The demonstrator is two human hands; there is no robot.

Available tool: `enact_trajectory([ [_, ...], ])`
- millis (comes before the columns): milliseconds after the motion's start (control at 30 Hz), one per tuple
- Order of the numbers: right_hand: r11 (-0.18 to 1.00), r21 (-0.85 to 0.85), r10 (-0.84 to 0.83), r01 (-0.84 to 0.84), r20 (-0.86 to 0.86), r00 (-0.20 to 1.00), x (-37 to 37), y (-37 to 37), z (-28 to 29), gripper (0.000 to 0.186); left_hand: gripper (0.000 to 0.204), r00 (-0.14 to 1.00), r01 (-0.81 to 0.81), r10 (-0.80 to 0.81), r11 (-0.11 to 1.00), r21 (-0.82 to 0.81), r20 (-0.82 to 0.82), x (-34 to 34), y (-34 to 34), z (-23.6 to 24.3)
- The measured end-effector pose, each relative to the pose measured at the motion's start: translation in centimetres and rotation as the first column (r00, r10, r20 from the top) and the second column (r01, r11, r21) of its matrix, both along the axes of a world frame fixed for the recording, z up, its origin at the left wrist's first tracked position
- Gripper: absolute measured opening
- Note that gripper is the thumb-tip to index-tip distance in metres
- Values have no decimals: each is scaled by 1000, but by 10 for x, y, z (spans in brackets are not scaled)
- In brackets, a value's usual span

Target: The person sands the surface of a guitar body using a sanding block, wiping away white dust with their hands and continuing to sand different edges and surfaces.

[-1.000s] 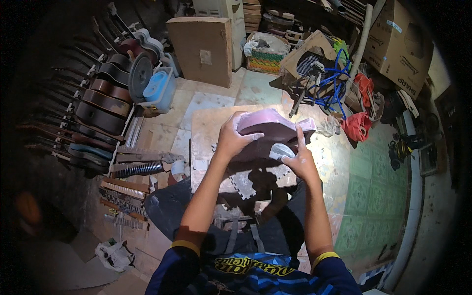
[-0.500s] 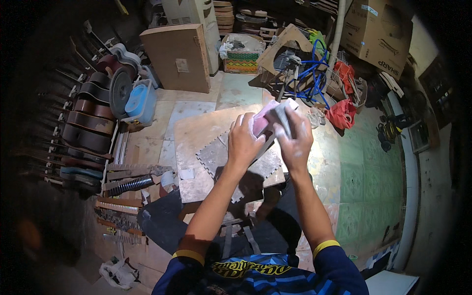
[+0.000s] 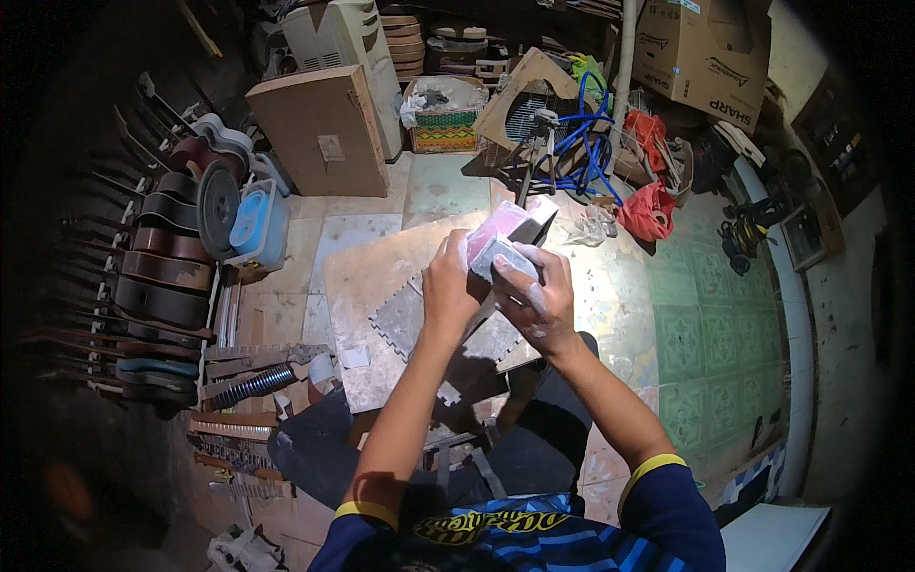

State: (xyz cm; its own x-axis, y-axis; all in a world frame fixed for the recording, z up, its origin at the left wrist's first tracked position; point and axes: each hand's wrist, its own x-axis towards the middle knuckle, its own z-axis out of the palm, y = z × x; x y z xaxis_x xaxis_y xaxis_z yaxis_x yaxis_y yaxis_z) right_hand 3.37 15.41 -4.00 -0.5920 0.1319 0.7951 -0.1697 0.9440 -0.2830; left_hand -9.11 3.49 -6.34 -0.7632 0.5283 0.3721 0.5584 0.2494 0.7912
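Observation:
My left hand is closed around the left side of a dusty, pink-faced piece with dark sides, whose exact kind I cannot make out. My right hand grips a small grey block, which looks like a sanding block, with thumb and fingers. The block lies against the near part of the pink face. Pale dust coats the fingers of both hands. Both are raised above a grey foam mat with toothed edges, which lies on a flat board.
Guitar bodies line a rack at the left. Saws and files lie on the floor near my left knee. A blue hose, a red bag and a cardboard box stand farther off at the right. A brown panel leans at the back.
My right hand has moved toward me and left with the grey block, along the pink face. The piece's far end now shows more. The whole view has shifted slightly.

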Motion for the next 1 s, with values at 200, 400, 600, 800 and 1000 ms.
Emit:
enact_trajectory([
  [200, 979, -174, -112, 107, -19, 994, -3, 5, 6, 58, 57, 997, 57, -54, 997, -45, 61, 7, 0, 8],
  [400, 970, -148, -184, 195, 83, 979, 5, 15, 34, 58, 52, 991, 113, -113, 994, 5, 71, 15, -1, 13],
  [600, 997, 81, -1, -9, 127, 992, 17, -14, 18, 64, 57, 971, 166, -179, 982, 94, 156, 5, -7, 2],
  [800, 985, -145, -100, 96, -23, 995, 3, 6, -14, 56, 61, 989, 142, -141, 990, -11, 44, 6, -5, 6],
  [1000, 922, -377, -138, 85, -116, 984, -10, 8, -20, 59, 60, 991, 107, -106, 994, -3, 78, 5, -10, 1],
])
